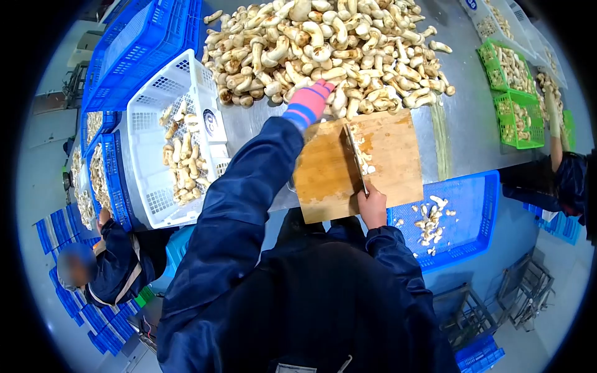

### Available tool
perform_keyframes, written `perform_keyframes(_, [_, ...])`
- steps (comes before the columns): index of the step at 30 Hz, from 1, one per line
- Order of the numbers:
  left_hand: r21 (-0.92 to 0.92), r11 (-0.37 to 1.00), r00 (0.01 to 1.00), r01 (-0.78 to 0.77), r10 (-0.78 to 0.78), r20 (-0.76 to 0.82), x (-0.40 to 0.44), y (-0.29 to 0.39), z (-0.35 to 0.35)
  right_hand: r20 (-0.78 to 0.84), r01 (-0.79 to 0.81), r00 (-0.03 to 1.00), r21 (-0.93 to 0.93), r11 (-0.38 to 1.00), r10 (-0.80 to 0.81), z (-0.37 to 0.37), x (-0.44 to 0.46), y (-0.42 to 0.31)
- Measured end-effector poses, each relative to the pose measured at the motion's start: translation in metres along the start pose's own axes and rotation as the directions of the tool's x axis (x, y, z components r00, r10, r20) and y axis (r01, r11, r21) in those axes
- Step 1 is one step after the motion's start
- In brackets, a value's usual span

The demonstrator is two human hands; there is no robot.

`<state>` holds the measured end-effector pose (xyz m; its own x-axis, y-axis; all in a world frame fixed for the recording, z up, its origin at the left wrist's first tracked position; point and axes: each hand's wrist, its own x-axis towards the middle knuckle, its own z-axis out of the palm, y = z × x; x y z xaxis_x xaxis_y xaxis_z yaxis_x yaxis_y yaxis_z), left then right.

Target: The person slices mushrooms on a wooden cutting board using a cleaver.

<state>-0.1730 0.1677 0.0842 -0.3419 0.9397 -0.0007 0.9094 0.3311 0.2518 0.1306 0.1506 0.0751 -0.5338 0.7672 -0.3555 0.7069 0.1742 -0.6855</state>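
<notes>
My left hand (309,104), in a pink glove with blue stripes, reaches to the near edge of a big heap of mushrooms (367,56). Its fingers are together and curled against a mushroom (334,73); the fingertips are partly hidden. In my right hand (373,206) is a knife (356,154), held by its handle near the front of a wooden cutting board (323,171). The blade lies across the board, pointing away from me. Small pale trimmings (365,158) lie along the right side of the blade.
Left of the board stands a white crate (142,133) with some mushrooms, beside stacked blue crates (140,46). A blue bin (476,214) with cut pieces sits below the table edge. Green baskets (521,133) stand at right. One person (118,261) works at left, another's arm (555,133) at right.
</notes>
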Motion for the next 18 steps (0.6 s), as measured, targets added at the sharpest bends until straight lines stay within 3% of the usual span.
perform_keyframes(2, [-0.323,0.945,0.995,0.061,-0.083,-0.056,-0.029,-0.002,-0.002,-0.011,-0.003,1.0,0.033,0.999,0.004,0.0,0.0,0.003])
perform_keyframes(4, [-0.559,0.822,0.992,-0.107,0.051,-0.115,-0.066,0.004,0.002,0.014,-0.031,0.999,0.069,0.997,0.03,-0.004,0.002,0.004])
perform_keyframes(6, [-0.643,0.762,0.996,-0.08,0.031,-0.088,-0.108,0.019,0.021,0.009,-0.008,1.0,0.061,0.998,0.008,-0.004,0.003,0.007])
perform_keyframes(7, [-0.772,0.636,0.998,0.022,-0.053,-0.015,-0.128,0.019,0.049,0.02,-0.005,1.0,0.061,0.998,0.004,-0.005,0.003,0.008])
perform_keyframes(8, [-0.732,0.678,0.997,0.073,-0.065,0.04,-0.142,0.029,0.049,0.032,-0.005,0.999,0.059,0.998,0.003,-0.006,0.002,0.009])
perform_keyframes(10, [-0.576,0.816,0.996,-0.036,-0.016,-0.085,-0.164,0.033,0.07,0.094,-0.005,0.996,0.058,0.998,-0.001,-0.01,-0.002,0.008])
perform_keyframes(11, [-0.572,0.82,0.998,0.003,-0.034,-0.044,-0.171,0.038,0.068,0.13,-0.019,0.991,0.055,0.998,0.011,-0.011,-0.005,0.007])
perform_keyframes(14, [-0.871,0.378,0.894,0.313,-0.427,0.135,-0.192,0.058,0.066,0.229,-0.025,0.974,0.105,0.994,0.001,-0.007,-0.016,0.001])
perform_keyframes(15, [-0.86,0.343,0.856,0.378,-0.483,0.183,-0.201,0.058,0.075,0.262,-0.032,0.965,0.08,0.996,0.01,-0.002,-0.019,0.003])
perform_keyframes(18, [-0.839,-0.344,0.696,0.422,-0.47,0.543,-0.204,0.074,0.069,0.325,-0.073,0.945,0.086,0.994,0.041,0.004,-0.022,0.004])
